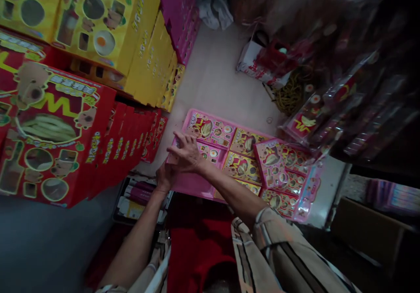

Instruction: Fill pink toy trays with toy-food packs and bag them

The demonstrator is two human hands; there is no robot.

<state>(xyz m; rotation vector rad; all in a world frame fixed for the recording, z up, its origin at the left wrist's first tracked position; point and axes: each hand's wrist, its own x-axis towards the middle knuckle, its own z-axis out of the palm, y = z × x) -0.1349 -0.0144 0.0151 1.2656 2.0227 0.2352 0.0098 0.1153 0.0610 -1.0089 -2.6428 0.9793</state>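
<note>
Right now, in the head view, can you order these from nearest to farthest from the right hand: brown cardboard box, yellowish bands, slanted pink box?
From the right hand:
1. Slanted pink box: to its right, on the pink tray.
2. Yellowish bands: right and farther up the table.
3. Brown cardboard box: far right, past the table's edge.
</note>
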